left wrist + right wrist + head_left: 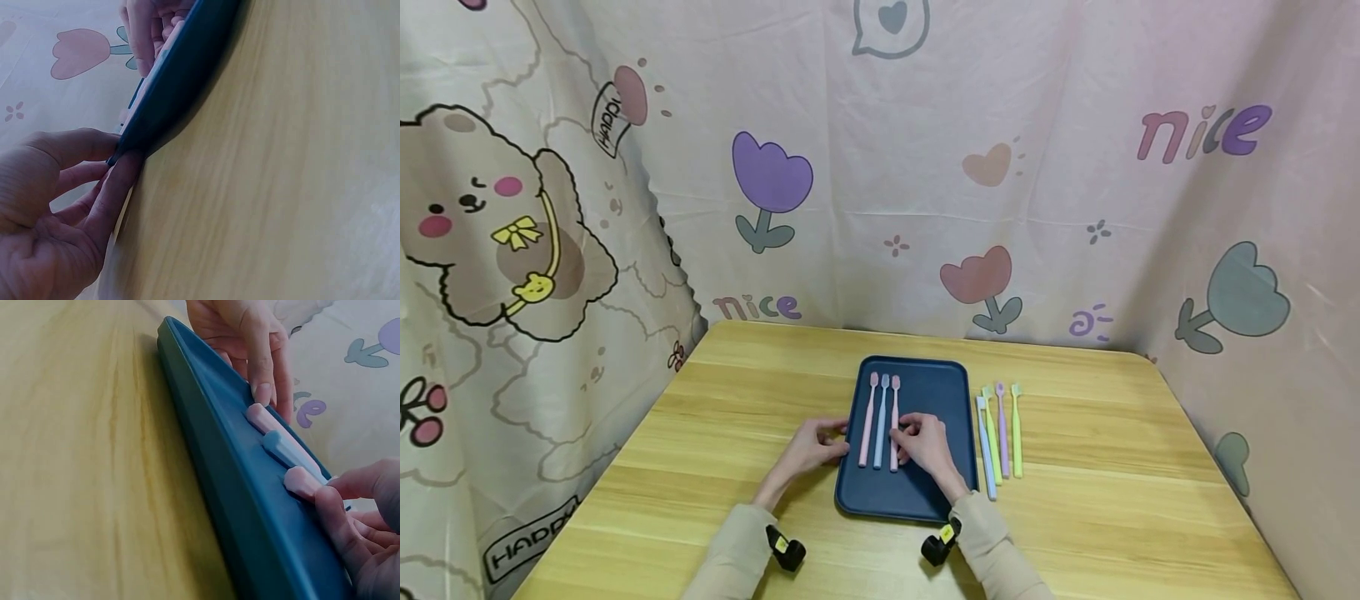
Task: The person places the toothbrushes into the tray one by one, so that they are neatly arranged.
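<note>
We start at our right hand [928, 446], whose curled fingertips pinch the lower handle of the salmon-pink toothbrush [894, 423], the one lying rightmost of three on the dark blue tray [936, 392]. The right wrist view shows our thumb [334, 515] pressed onto that handle's end. Just to the left of the grip lie the blue toothbrush [881, 421] and then the pale pink toothbrush [868, 418], all three side by side with heads pointing away from us. Further left, our left hand [808, 450] holds the tray's left rim, fingers on the edge and thumb above it.

To the right of the grip, off the tray on the wooden table [1112, 467], four more toothbrushes [1000, 433] lie in a row. We judge the sorting roughly half done: three brushes are laid on the tray, the third perhaps not yet released, and four wait outside.

The tray's near rim is partly covered by our right wrist. The wrist views are steep and close, so the bristle ends are cut off there, and we cannot tell whether the pinched brush rests flat or is lifted slightly.
</note>
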`<state>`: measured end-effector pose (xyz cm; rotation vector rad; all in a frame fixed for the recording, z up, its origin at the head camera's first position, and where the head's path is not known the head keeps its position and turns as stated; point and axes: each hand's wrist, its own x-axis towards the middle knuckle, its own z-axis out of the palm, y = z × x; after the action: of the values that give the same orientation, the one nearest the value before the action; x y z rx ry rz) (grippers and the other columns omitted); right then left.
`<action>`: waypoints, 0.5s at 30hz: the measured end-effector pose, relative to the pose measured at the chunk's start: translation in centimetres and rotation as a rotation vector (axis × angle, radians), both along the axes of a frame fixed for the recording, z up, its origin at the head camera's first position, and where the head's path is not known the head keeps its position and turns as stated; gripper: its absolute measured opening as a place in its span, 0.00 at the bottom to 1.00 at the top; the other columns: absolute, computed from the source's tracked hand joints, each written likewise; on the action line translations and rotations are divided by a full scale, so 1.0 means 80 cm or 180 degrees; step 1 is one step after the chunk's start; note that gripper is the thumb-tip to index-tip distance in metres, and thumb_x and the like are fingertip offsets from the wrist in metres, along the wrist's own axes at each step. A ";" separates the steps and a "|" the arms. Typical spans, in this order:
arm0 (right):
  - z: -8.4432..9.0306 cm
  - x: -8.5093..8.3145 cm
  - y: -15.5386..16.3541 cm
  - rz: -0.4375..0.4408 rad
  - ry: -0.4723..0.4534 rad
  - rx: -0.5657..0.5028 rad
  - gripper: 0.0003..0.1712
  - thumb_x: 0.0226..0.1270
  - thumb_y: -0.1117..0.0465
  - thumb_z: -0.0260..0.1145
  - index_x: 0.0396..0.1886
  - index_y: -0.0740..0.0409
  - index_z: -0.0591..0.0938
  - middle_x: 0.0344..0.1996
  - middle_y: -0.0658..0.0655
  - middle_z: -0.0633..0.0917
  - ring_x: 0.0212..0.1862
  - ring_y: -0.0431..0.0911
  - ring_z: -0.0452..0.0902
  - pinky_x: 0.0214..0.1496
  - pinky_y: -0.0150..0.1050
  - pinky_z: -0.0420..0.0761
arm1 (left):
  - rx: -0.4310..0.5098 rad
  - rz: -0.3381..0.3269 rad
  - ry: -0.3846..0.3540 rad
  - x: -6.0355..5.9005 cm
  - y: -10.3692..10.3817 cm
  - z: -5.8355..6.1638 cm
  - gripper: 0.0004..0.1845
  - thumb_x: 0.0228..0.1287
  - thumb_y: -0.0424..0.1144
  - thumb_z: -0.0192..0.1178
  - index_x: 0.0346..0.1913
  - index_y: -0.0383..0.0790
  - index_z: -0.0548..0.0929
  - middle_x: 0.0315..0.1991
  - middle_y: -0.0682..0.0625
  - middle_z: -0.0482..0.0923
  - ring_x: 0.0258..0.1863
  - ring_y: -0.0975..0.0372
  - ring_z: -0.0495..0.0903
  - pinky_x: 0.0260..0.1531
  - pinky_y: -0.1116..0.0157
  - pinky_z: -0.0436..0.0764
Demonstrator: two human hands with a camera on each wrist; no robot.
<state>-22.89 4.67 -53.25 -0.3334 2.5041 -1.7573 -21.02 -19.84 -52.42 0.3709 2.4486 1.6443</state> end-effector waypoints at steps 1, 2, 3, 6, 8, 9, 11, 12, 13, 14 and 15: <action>0.000 0.000 0.000 -0.0007 -0.0006 -0.0005 0.17 0.67 0.65 0.67 0.51 0.73 0.83 0.22 0.62 0.86 0.16 0.42 0.82 0.21 0.37 0.85 | -0.0001 0.0003 -0.0003 0.000 0.000 0.000 0.28 0.64 0.30 0.65 0.65 0.24 0.74 0.54 0.27 0.80 0.35 0.57 0.87 0.32 0.68 0.87; -0.001 0.000 -0.001 -0.0010 -0.0003 -0.0013 0.17 0.67 0.65 0.67 0.51 0.73 0.83 0.22 0.62 0.86 0.16 0.42 0.81 0.21 0.37 0.85 | 0.0000 0.0003 -0.0001 0.000 0.000 0.000 0.28 0.64 0.30 0.65 0.65 0.24 0.74 0.54 0.27 0.80 0.35 0.58 0.87 0.32 0.69 0.87; -0.001 0.000 -0.001 -0.0015 -0.0007 -0.0025 0.17 0.67 0.65 0.67 0.51 0.73 0.83 0.22 0.62 0.86 0.16 0.41 0.81 0.21 0.37 0.85 | -0.0008 0.0000 0.0009 0.000 0.000 0.000 0.28 0.64 0.30 0.65 0.65 0.23 0.74 0.54 0.27 0.80 0.34 0.60 0.86 0.31 0.69 0.87; -0.002 0.000 -0.001 -0.0020 -0.0004 -0.0059 0.17 0.67 0.66 0.67 0.51 0.73 0.83 0.22 0.62 0.86 0.16 0.41 0.81 0.21 0.37 0.85 | -0.0027 -0.0007 0.0030 0.000 0.000 0.000 0.28 0.63 0.30 0.66 0.65 0.23 0.74 0.54 0.27 0.80 0.33 0.63 0.84 0.30 0.71 0.85; -0.003 0.000 -0.002 -0.0024 0.0002 -0.0069 0.17 0.67 0.66 0.67 0.51 0.73 0.83 0.22 0.62 0.86 0.16 0.40 0.81 0.21 0.38 0.85 | -0.0052 -0.0005 0.0048 0.000 0.000 -0.001 0.28 0.63 0.30 0.66 0.64 0.22 0.74 0.54 0.27 0.80 0.32 0.63 0.83 0.30 0.71 0.85; -0.003 0.000 -0.002 -0.0029 -0.0001 -0.0073 0.17 0.67 0.66 0.67 0.51 0.73 0.83 0.22 0.62 0.86 0.16 0.40 0.81 0.21 0.38 0.85 | -0.0069 -0.0003 0.0057 -0.001 0.000 -0.001 0.28 0.63 0.29 0.66 0.64 0.21 0.74 0.54 0.27 0.80 0.32 0.62 0.83 0.30 0.70 0.85; -0.004 0.000 -0.002 -0.0029 0.0012 -0.0077 0.17 0.67 0.66 0.67 0.51 0.73 0.83 0.22 0.62 0.86 0.16 0.40 0.81 0.21 0.38 0.85 | -0.0097 0.0016 0.0066 -0.001 0.001 -0.002 0.28 0.63 0.29 0.66 0.64 0.21 0.74 0.54 0.26 0.79 0.34 0.60 0.84 0.30 0.68 0.86; -0.004 0.000 -0.002 -0.0030 0.0023 -0.0078 0.17 0.67 0.66 0.67 0.51 0.73 0.83 0.21 0.62 0.86 0.16 0.41 0.81 0.21 0.38 0.85 | -0.0118 0.0019 0.0075 -0.001 0.001 -0.002 0.28 0.63 0.28 0.65 0.64 0.20 0.73 0.54 0.25 0.79 0.34 0.58 0.85 0.30 0.66 0.87; -0.004 0.000 -0.002 -0.0029 0.0034 -0.0075 0.17 0.67 0.66 0.67 0.51 0.73 0.83 0.21 0.62 0.86 0.16 0.41 0.81 0.21 0.38 0.85 | -0.0122 0.0029 0.0073 -0.002 0.001 -0.003 0.27 0.64 0.28 0.65 0.64 0.19 0.73 0.54 0.24 0.79 0.35 0.57 0.85 0.31 0.65 0.87; -0.005 -0.001 -0.002 -0.0029 0.0046 -0.0074 0.17 0.67 0.66 0.67 0.51 0.73 0.83 0.21 0.62 0.86 0.16 0.41 0.81 0.21 0.38 0.85 | -0.0133 0.0039 0.0073 -0.002 0.001 -0.003 0.27 0.64 0.28 0.64 0.64 0.19 0.73 0.54 0.24 0.78 0.35 0.56 0.85 0.31 0.64 0.87; -0.005 -0.001 -0.001 -0.0027 0.0054 -0.0072 0.17 0.67 0.66 0.67 0.51 0.73 0.83 0.21 0.62 0.86 0.16 0.42 0.81 0.21 0.38 0.85 | -0.0154 0.0040 0.0088 -0.001 0.002 -0.003 0.27 0.64 0.27 0.64 0.64 0.18 0.72 0.54 0.23 0.78 0.35 0.55 0.85 0.31 0.63 0.88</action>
<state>-22.93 4.56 -53.66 -0.3409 2.5026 -1.7945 -21.14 -19.69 -52.64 0.3745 2.5108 1.5922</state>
